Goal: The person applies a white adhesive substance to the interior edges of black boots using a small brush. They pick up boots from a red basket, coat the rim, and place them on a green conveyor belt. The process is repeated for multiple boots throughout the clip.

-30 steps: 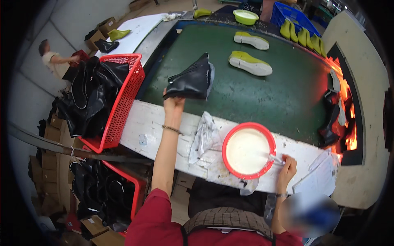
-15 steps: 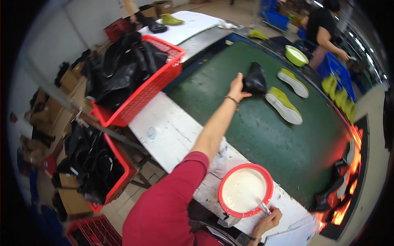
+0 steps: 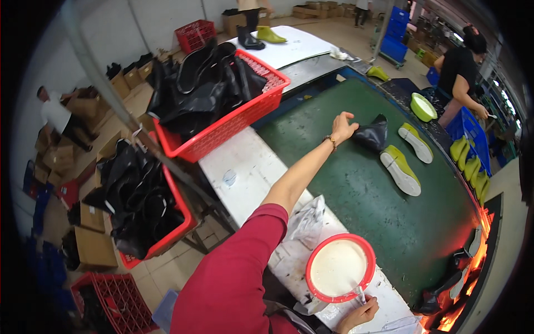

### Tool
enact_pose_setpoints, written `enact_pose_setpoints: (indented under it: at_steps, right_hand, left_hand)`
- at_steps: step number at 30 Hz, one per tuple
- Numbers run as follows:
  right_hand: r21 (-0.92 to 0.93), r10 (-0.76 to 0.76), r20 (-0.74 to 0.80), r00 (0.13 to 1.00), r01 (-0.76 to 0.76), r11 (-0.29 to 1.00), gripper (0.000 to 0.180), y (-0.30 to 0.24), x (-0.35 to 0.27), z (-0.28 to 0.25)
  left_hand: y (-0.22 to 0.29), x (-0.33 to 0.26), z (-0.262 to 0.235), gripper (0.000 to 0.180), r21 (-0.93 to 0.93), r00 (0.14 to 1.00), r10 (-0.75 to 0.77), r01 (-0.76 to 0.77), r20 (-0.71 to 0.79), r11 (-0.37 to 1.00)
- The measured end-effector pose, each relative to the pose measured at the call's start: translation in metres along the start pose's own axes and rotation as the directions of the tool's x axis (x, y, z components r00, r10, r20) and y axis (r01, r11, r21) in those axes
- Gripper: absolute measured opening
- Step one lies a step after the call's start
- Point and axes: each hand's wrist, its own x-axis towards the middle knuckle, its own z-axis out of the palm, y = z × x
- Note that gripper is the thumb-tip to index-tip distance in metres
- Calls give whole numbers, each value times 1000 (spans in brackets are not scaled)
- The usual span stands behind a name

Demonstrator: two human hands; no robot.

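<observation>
My left hand [image 3: 345, 127] reaches over the green belt [image 3: 339, 172], fingers loosely bent and apart, with nothing in them. Right beside it lies a black leather boot upper [image 3: 371, 133]; whether the hand still touches it is unclear. Two lime-green shoe lasts with white soles lie to its right, a nearer last [image 3: 400, 171] and a farther last [image 3: 416, 143]. At the lower edge, my right hand [image 3: 359, 315] is closed on the handle of a brush [image 3: 360, 295], its tip in the milky liquid of a red-rimmed bowl [image 3: 370, 253].
Red crates, an upper crate [image 3: 222, 125] and a lower crate [image 3: 181, 222], hold black uppers at left. A crumpled plastic bag [image 3: 307, 221] lies by the bowl. Glowing orange heat [image 3: 470, 295] and dark shoes stand at the belt's right end. A co-worker [image 3: 461, 72] stands across the belt.
The view has shifted, so the scene sits lower and farther right. My left hand has come off the boot upper, which now points to the right. The right hand stays at the bowl.
</observation>
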Motion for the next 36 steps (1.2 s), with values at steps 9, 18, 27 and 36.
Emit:
enact_pose_setpoints:
  at_steps: [9,18,27,36]
  right_hand:
    - [-35,-27,-4,1000,27,999,44,11,3,-4]
    - [-85,-54,9,998,55,995,45,16,4,-5]
    - [-48,-80,23,996,81,996,42,43,11,-6]
    - [-43,-84,61,995,87,995,44,45,13,-4]
  left_hand:
    - [88,-53,-191,28,-408,940,-82,221,331,886]
    - [106,-164,-331,30,-330,952,-122,216,282,919]
    - [108,-141,-427,38,251,961,152,-93,-229,964]
    - [53,-108,-478,20,915,912,297,164,-283,368]
